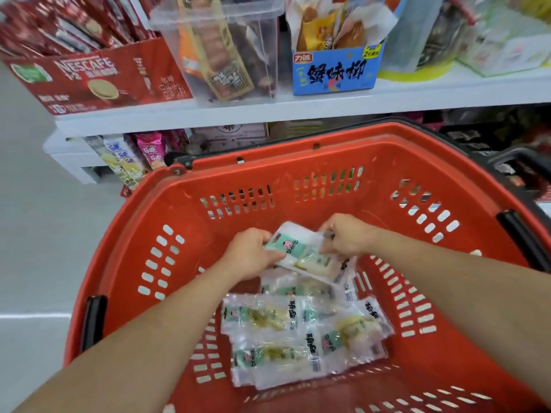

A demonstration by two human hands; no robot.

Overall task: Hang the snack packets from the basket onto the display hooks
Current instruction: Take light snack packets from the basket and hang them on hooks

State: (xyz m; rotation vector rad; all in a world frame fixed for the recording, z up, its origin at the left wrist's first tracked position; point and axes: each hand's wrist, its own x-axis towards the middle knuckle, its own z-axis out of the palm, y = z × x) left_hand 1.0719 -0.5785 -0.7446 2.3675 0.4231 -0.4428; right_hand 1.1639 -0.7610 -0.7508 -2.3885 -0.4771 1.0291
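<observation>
Snack packet slants far-left to near-right, held by left hand.

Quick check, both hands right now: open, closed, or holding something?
Left hand: closed on the lifted snack packet, gripping its left end.
Right hand: closed on the same packet, pinching its right end.

Bare left hand, bare right hand, bare forearms.

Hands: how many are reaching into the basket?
2. The left hand grips the left end of one snack packet; the right hand pinches its right end, both above the loose packets in the red basket. Neither is hidden.
</observation>
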